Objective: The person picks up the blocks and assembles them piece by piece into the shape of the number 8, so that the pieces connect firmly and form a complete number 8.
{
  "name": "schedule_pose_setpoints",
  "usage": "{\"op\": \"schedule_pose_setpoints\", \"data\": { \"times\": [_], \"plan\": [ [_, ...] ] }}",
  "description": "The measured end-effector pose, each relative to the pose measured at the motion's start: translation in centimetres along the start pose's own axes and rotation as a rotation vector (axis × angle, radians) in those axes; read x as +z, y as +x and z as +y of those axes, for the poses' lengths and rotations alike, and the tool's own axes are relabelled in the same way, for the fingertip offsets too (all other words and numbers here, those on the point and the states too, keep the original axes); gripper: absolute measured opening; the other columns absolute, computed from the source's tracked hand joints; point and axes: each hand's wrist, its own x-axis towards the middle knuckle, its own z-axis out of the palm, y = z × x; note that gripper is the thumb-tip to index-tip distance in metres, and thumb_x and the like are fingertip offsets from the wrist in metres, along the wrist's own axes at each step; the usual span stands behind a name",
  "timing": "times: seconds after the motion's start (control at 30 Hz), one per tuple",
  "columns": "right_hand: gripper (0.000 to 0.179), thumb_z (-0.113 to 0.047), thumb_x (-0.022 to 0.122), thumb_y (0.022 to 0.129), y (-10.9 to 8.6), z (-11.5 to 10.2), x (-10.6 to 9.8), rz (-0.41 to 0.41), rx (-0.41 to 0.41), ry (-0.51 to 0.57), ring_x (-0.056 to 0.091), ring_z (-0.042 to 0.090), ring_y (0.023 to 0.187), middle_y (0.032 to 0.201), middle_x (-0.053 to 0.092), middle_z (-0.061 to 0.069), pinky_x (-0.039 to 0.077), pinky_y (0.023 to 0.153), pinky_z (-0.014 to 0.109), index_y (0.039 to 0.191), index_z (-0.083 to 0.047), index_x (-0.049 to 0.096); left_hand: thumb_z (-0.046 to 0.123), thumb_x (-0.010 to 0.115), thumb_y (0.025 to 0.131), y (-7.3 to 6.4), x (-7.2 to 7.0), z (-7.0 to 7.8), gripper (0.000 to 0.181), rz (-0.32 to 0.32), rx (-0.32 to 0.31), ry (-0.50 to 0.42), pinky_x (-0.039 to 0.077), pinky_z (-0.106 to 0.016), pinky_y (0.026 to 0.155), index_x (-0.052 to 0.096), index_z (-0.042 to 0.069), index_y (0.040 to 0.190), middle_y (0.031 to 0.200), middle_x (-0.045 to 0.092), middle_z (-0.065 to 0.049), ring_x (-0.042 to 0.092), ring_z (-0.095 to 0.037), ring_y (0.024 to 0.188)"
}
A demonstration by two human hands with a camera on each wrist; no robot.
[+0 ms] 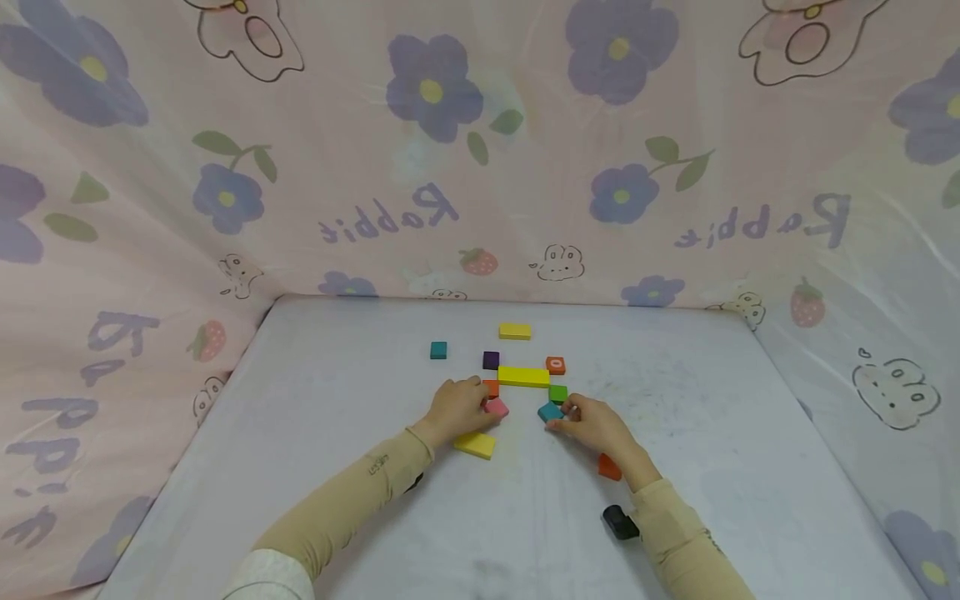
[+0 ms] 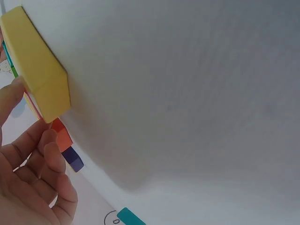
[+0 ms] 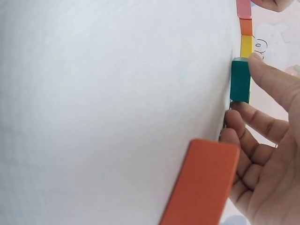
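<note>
My left hand (image 1: 456,408) pinches a pink block (image 1: 497,407) between thumb and fingertips, just in front of an orange block (image 1: 491,388). In the left wrist view, a yellow block (image 2: 40,61) hides most of the pink one. My right hand (image 1: 596,427) holds a teal block (image 3: 240,79) with the thumb on one side and the index finger on the other. That block sits at an angle close to a green block (image 1: 558,394). A long yellow block (image 1: 523,377) lies between the two hands, slightly farther away, its ends near the orange and green blocks.
Beyond the hands lie a purple block (image 1: 491,360), an orange block with a white mark (image 1: 555,365), a second teal block (image 1: 438,350) and a yellow block (image 1: 515,332). Another orange block (image 1: 610,467) rests by the right wrist. A black object (image 1: 620,522) is beside the right sleeve.
</note>
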Motion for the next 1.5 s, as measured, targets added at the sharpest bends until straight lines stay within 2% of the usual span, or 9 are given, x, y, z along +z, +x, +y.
{"op": "schedule_pose_setpoints", "data": {
  "times": [0.63, 0.83, 0.97, 1.23, 1.5],
  "plan": [
    [0.041, -0.043, 0.07, 0.079, -0.1, -0.1, 0.0, 0.005, -0.029, 0.018, 0.049, 0.016, 0.07, 0.081, 0.06, 0.003, 0.042, 0.062, 0.026, 0.101, -0.01, 0.061, 0.049, 0.066, 0.081, 0.0, 0.2, 0.2, 0.035, 0.025, 0.003, -0.009, 0.036, -0.025, 0.062, 0.065, 0.014, 0.086, 0.073, 0.052, 0.003, 0.046, -0.011, 0.064],
    [0.042, -0.043, 0.07, 0.079, -0.3, -0.2, -0.1, -0.005, -0.021, 0.019, 0.051, 0.017, 0.072, 0.084, 0.062, 0.005, 0.045, 0.064, 0.028, 0.102, -0.009, 0.061, 0.05, 0.066, 0.08, -0.1, 0.2, 0.1, 0.036, 0.015, -0.01, -0.008, 0.036, -0.024, 0.061, 0.065, 0.014, 0.086, 0.073, 0.051, 0.003, 0.045, -0.011, 0.064],
    [0.038, -0.039, 0.068, 0.082, -0.5, -0.2, -0.4, 0.016, -0.024, 0.01, 0.052, 0.016, 0.074, 0.089, 0.064, 0.006, 0.047, 0.066, 0.03, 0.105, -0.008, 0.062, 0.049, 0.067, 0.08, -0.1, 0.3, 0.1, 0.036, 0.015, -0.007, -0.009, 0.036, -0.023, 0.06, 0.065, 0.014, 0.086, 0.073, 0.052, 0.003, 0.045, -0.011, 0.064],
    [0.036, -0.035, 0.067, 0.084, -1.5, -1.0, -0.7, 0.076, -0.097, 0.037, 0.044, 0.016, 0.06, 0.069, 0.051, 0.003, 0.036, 0.053, 0.027, 0.107, -0.007, 0.062, 0.048, 0.067, 0.081, -0.1, 0.4, 0.0, 0.035, -0.008, -0.018, -0.016, 0.036, -0.023, 0.059, 0.065, 0.014, 0.087, 0.074, 0.053, 0.003, 0.046, -0.011, 0.064],
    [0.024, -0.032, 0.069, 0.082, -2.2, -3.2, 0.1, 0.054, -0.174, 0.035, 0.045, 0.012, 0.061, 0.066, 0.052, -0.001, 0.038, 0.057, 0.024, 0.095, -0.011, 0.066, 0.05, 0.065, 0.081, -0.1, 0.4, -0.1, 0.036, -0.015, -0.017, -0.019, 0.037, -0.022, 0.058, 0.066, 0.015, 0.09, 0.076, 0.055, 0.003, 0.046, -0.011, 0.064]
  ]
}}
